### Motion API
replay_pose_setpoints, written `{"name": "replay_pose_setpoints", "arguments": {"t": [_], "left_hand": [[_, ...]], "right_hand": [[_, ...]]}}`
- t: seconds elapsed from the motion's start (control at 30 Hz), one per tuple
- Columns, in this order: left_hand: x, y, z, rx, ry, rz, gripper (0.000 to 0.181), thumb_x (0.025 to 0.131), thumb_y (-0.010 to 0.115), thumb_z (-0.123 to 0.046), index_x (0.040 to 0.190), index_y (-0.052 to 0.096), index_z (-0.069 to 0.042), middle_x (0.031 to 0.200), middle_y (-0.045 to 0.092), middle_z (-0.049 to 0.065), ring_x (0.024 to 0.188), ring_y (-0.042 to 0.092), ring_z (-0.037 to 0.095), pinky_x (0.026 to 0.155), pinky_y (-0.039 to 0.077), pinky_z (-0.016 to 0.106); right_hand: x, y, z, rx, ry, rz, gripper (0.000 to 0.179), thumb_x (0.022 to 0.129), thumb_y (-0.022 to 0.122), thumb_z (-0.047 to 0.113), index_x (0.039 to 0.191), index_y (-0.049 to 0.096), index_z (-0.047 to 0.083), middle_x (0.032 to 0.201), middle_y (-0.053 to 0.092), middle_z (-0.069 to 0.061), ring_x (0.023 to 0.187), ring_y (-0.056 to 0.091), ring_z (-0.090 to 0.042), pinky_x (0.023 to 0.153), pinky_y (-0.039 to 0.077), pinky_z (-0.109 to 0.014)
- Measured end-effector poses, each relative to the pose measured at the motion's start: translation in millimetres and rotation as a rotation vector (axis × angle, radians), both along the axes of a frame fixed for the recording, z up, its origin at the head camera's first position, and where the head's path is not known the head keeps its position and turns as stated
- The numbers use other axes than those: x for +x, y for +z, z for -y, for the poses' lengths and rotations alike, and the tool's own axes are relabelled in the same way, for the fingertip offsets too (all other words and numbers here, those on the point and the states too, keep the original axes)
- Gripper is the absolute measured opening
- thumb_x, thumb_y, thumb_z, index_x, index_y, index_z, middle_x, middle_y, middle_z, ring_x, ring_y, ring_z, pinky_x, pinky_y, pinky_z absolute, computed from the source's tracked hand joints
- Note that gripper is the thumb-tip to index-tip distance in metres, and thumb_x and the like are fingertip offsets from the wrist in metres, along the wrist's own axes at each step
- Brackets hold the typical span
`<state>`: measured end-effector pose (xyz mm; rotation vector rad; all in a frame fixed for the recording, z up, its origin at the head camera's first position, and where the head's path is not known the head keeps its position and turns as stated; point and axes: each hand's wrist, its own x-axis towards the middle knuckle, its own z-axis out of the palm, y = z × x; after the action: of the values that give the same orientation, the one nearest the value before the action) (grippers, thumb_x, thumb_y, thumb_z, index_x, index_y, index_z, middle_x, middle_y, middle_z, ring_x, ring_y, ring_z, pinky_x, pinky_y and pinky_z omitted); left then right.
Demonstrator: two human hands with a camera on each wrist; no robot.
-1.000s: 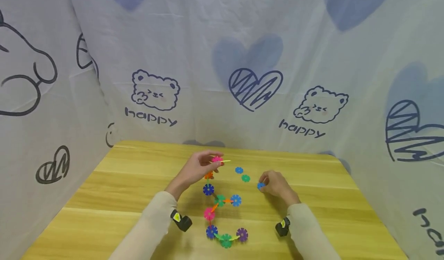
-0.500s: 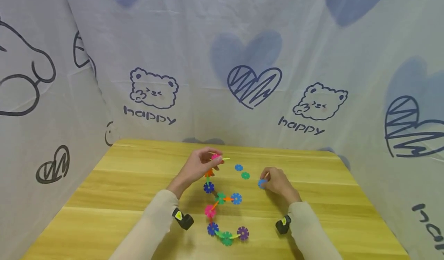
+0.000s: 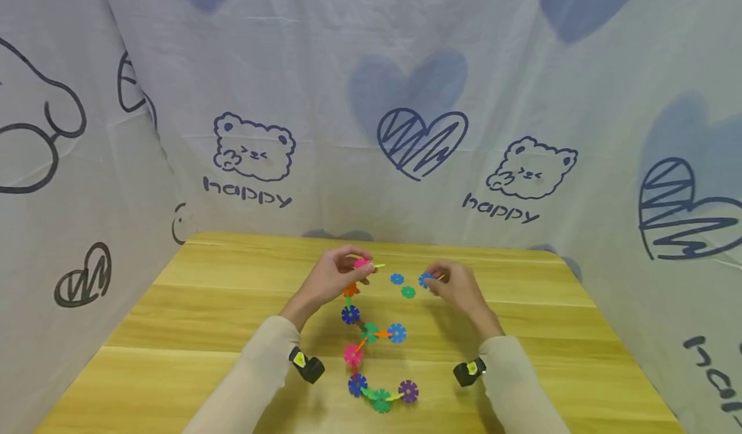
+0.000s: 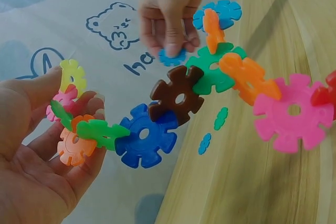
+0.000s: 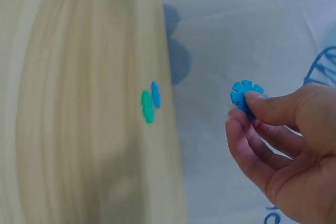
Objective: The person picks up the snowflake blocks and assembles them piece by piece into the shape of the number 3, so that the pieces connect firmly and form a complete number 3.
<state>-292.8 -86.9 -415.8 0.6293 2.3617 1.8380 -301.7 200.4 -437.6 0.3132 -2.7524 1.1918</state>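
My left hand [image 3: 329, 284] grips the far end of a chain of notched plastic snowflake discs. In the left wrist view, its thumb and fingers surround the pink disc [image 4: 63, 103], the yellow disc [image 4: 73, 77] and an orange disc [image 4: 73, 148]. From there the chain runs through a dark blue disc [image 4: 146, 136] and a brown disc [image 4: 176, 96], then forks at a green disc [image 4: 214, 69]. It ends near me at a purple disc [image 3: 408, 391]. A loose light blue snowflake disc [image 5: 240, 95] is pinched between thumb and fingertips of my right hand [image 3: 464, 292], to the right of the left hand.
Two loose discs, one blue [image 3: 397, 279] and one green [image 3: 408, 292], lie on the wooden table [image 3: 539, 331] between the hands. A printed white cloth [image 3: 336, 183] hangs behind the table's far edge and along both sides.
My right hand has risen and moved away from me and leftward with the light blue snowflake disc, nearer the left hand. The left hand keeps its grip on the chain, almost still.
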Motion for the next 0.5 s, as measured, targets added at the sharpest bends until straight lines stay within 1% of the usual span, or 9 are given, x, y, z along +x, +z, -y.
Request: {"name": "replay_pose_setpoints", "arguments": {"t": [0.1,0.2,0.27,0.4,0.5], "left_hand": [[0.4,0.6,-1.1,-0.004,0.000,0.000,0.027,0.099,0.071,-0.027,0.122,0.069,-0.012,0.109,0.079,0.013,0.087,0.076,0.017,0.076,0.060,0.032],[0.7,0.6,-2.1,-0.009,-0.001,0.000,0.027,0.099,0.072,-0.027,0.121,0.070,-0.013,0.107,0.079,0.012,0.086,0.075,0.017,0.075,0.060,0.033],[0.8,0.5,-2.7,-0.016,-0.001,-0.004,0.027,0.099,0.072,-0.027,0.122,0.070,-0.013,0.107,0.079,0.013,0.085,0.075,0.017,0.075,0.060,0.033],[1.0,0.6,-4.0,-0.038,0.000,-0.013,0.031,0.098,0.072,-0.028,0.126,0.071,-0.013,0.110,0.077,0.013,0.084,0.074,0.016,0.075,0.060,0.032],[1.5,1.2,-5.0,-0.057,0.005,-0.010,0.033,0.098,0.072,-0.030,0.127,0.072,-0.013,0.112,0.077,0.012,0.084,0.074,0.016,0.075,0.060,0.032]], "right_hand": [[5.2,8.7,8.2,-0.030,0.031,-0.032,0.011,0.097,0.070,0.005,0.106,0.075,0.003,0.089,0.075,-0.013,0.072,0.067,-0.017,0.063,0.054,-0.022],[10.9,17.2,17.2,-0.082,0.071,-0.054,0.015,0.099,0.067,0.004,0.111,0.075,0.001,0.090,0.076,-0.017,0.073,0.070,-0.023,0.062,0.056,-0.022],[14.0,22.1,23.2,-0.119,0.087,-0.056,0.016,0.099,0.066,0.004,0.113,0.075,0.000,0.091,0.076,-0.019,0.072,0.071,-0.025,0.062,0.058,-0.022],[18.5,29.9,34.3,-0.201,0.112,-0.039,0.017,0.100,0.066,0.005,0.113,0.074,-0.001,0.095,0.076,-0.022,0.070,0.073,-0.020,0.063,0.061,-0.023],[20.9,34.2,41.0,-0.243,0.143,-0.046,0.017,0.100,0.066,0.005,0.113,0.074,-0.001,0.097,0.075,-0.024,0.069,0.072,-0.019,0.063,0.061,-0.024]]}}
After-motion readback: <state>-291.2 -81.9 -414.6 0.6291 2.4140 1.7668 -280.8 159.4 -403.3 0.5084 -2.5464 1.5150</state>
